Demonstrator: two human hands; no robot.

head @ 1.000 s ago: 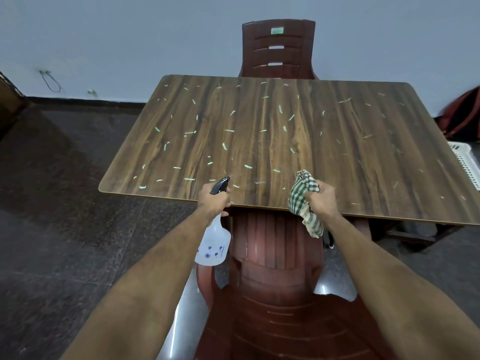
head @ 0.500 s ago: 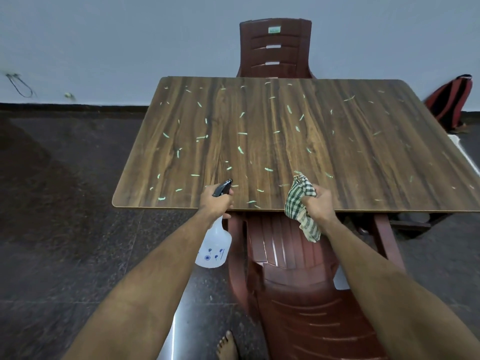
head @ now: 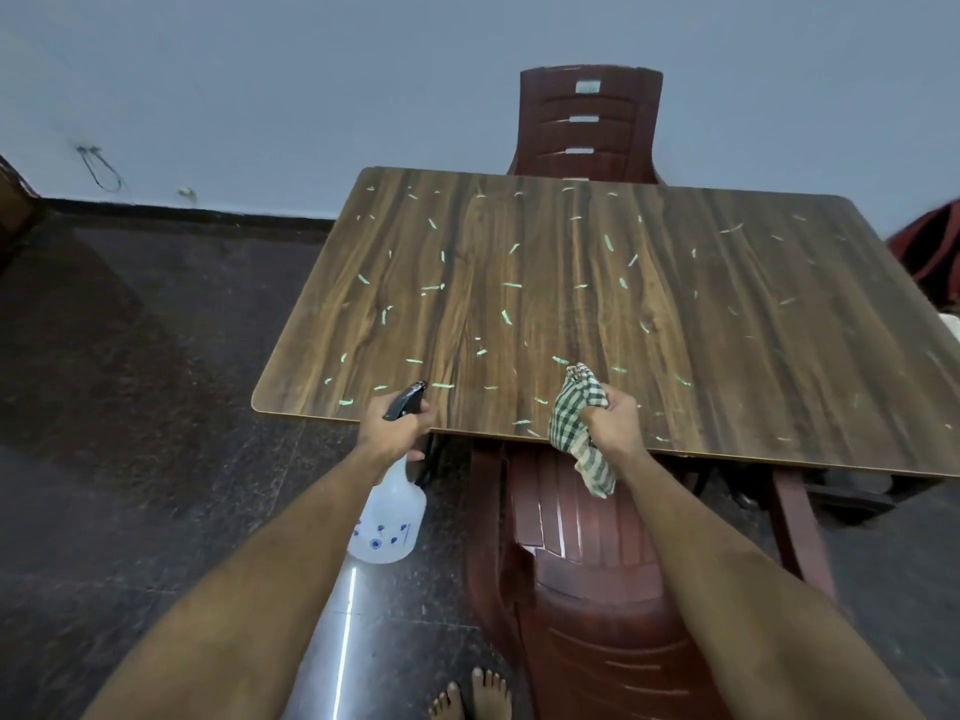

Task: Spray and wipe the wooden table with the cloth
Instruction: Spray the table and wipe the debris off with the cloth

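The wooden table [head: 701, 324] fills the middle of the view, its dark top strewn with several pale green scraps. My left hand [head: 393, 431] grips the black trigger head of a white spray bottle [head: 388, 517] at the table's near edge; the bottle body hangs below the tabletop and the nozzle points over the top. My right hand [head: 613, 419] holds a bunched green-and-white checked cloth [head: 576, 415] just above the near edge, with one end of it dangling below.
A maroon plastic chair [head: 587, 543] stands under the near edge between my arms. A second maroon chair [head: 589, 122] is at the far side against the wall. A red bag [head: 930, 246] lies at the right. Dark tiled floor [head: 130, 381] spreads left; bare feet [head: 470, 698] show below.
The view has shifted so the table sits further right and the near chair lower. Both hands keep their hold on the bottle and the cloth at the near edge.
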